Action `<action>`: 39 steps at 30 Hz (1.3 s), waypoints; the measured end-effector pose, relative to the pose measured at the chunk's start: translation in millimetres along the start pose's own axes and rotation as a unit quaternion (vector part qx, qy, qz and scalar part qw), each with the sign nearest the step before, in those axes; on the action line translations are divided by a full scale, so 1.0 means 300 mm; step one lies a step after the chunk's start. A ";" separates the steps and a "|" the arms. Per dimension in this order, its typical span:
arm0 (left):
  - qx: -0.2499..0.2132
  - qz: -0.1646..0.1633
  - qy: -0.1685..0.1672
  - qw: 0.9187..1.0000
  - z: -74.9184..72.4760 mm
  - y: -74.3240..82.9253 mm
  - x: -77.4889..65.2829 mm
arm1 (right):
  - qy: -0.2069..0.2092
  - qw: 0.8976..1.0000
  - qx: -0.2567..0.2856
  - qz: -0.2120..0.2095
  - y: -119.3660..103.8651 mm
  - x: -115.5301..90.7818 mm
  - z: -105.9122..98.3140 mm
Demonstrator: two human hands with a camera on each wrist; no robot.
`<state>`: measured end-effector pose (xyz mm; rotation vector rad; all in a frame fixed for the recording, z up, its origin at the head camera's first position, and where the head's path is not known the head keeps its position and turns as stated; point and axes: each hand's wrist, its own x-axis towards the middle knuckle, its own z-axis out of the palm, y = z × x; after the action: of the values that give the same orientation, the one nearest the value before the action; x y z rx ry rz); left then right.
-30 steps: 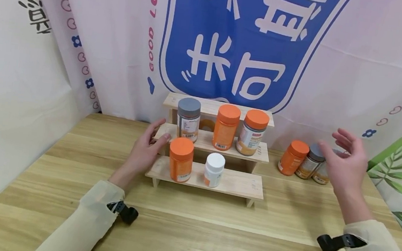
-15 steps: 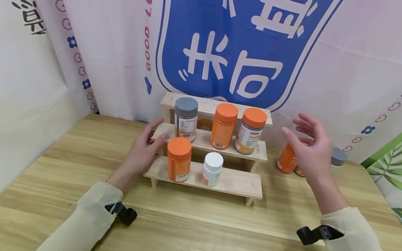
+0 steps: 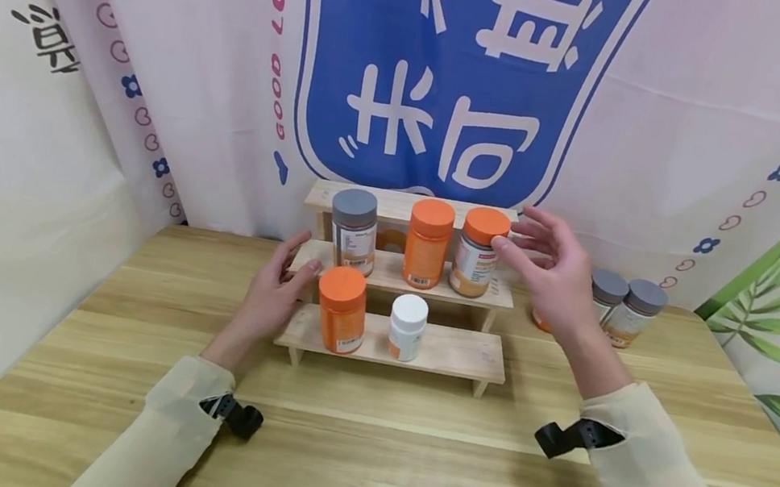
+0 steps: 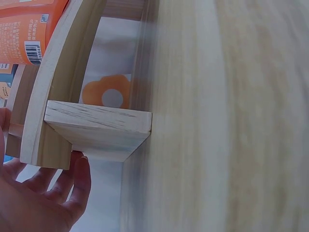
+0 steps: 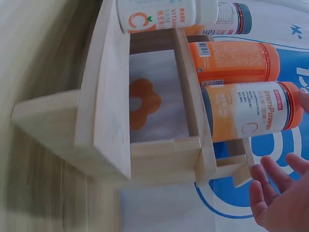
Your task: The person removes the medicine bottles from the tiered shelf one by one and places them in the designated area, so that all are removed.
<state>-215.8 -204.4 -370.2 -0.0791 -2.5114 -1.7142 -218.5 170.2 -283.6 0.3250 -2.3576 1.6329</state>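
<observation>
A tiered wooden stand (image 3: 457, 352) holds several supplement bottles. My left hand (image 3: 271, 290) holds the stand's left end, thumb in front and fingers around the plank's edge; in the left wrist view its fingers (image 4: 58, 186) show behind the wood. My right hand (image 3: 557, 276) is at the right end of the middle step, fingers spread. Its thumb is at the orange lid of a white-labelled bottle (image 3: 473, 266); the other fingers are apart from the bottle in the right wrist view. Beside it stands an orange bottle (image 3: 428, 246), with a grey-capped bottle (image 3: 353, 235) farther left.
On the lower step are an orange bottle (image 3: 342, 311) and a small white bottle (image 3: 407, 331). Two grey-capped bottles (image 3: 633, 316) stand on the table to the right, with another orange one mostly hidden by my right hand. A printed curtain (image 3: 410, 75) hangs behind.
My right hand has moved left from above the bottles on the table to the orange-lidded bottle on the middle step. My left hand has stayed at the stand's left end.
</observation>
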 end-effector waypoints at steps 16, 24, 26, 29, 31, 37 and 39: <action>-0.001 0.005 0.003 1.000 0.001 0.003 -0.003 | -0.027 1.000 0.008 0.001 -0.006 0.013 0.071; 0.000 0.002 0.000 1.000 0.001 0.006 -0.002 | -0.031 0.999 0.013 0.018 0.008 0.002 0.102; -0.001 0.003 0.000 1.000 0.004 0.004 -0.001 | -0.028 0.999 0.016 0.025 0.011 -0.002 0.108; 0.000 0.005 -0.002 1.000 0.008 0.001 0.000 | -0.019 0.999 0.018 0.031 0.019 -0.008 0.112; 0.000 0.003 -0.003 1.000 0.011 0.001 -0.002 | -0.013 0.999 0.017 0.030 0.021 -0.011 0.113; -0.008 -0.002 0.000 1.000 0.009 0.010 -0.004 | 0.005 1.000 0.017 0.022 0.018 -0.014 0.103; -0.007 -0.002 0.001 1.000 0.004 0.014 -0.005 | 0.012 0.999 0.020 0.023 0.017 -0.017 0.097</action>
<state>-213.8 -201.6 -367.0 -0.0736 -2.4996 -1.7333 -217.6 145.0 -299.7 0.2588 -2.3333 1.6970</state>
